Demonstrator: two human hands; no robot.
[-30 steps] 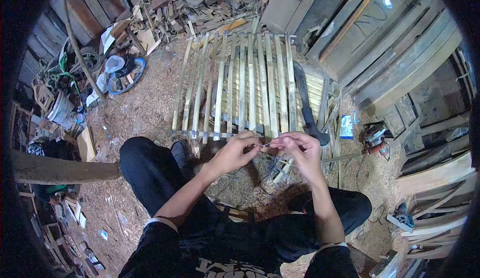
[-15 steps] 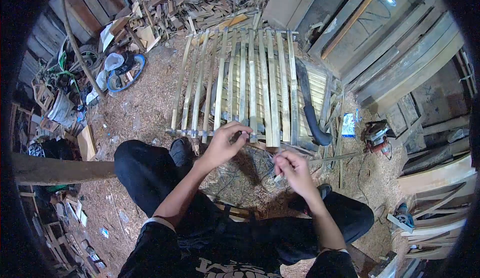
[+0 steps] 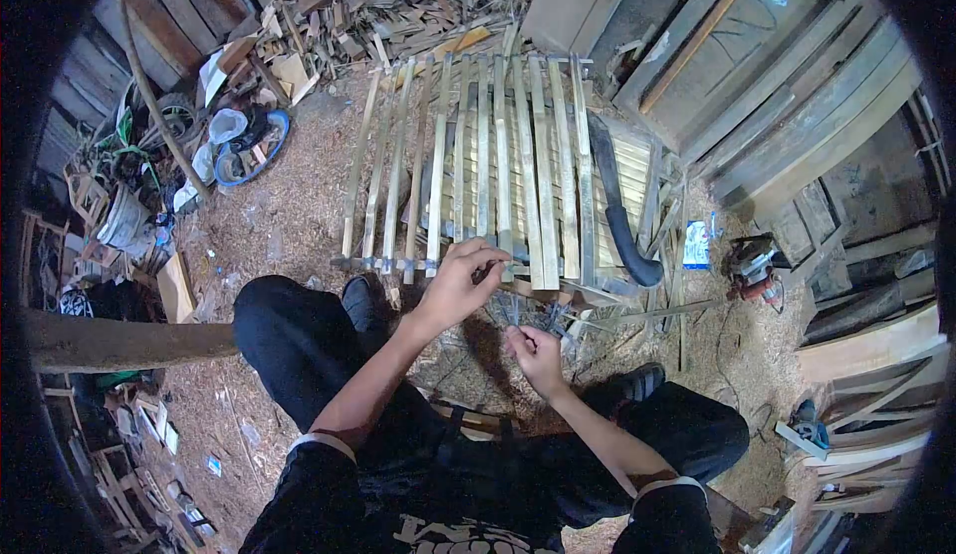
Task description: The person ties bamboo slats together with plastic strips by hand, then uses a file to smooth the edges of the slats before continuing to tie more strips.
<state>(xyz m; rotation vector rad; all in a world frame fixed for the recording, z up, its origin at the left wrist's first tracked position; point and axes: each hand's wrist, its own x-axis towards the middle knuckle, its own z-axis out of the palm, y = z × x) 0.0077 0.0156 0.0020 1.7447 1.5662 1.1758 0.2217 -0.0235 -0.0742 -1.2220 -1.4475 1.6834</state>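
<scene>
A panel of long narrow wooden slats lies on the floor in front of me, its near ends bound along a crosspiece. My left hand is at the near end of a middle slat, thumb and fingers pinched near its tip; what they grip is too small to tell. Lower and to the right, my right hand has its fingers closed just below the panel's near edge, and any thin thing in it cannot be made out. A dark curved piece rests along the panel's right side.
Scrap wood is piled at the back. A blue basin sits at the left, near a wooden beam. At the right are a red power tool, a blue tool and leaning boards.
My right hand has moved left and slightly down, closer to my left hand. My left hand has shifted only slightly at the slat end.
</scene>
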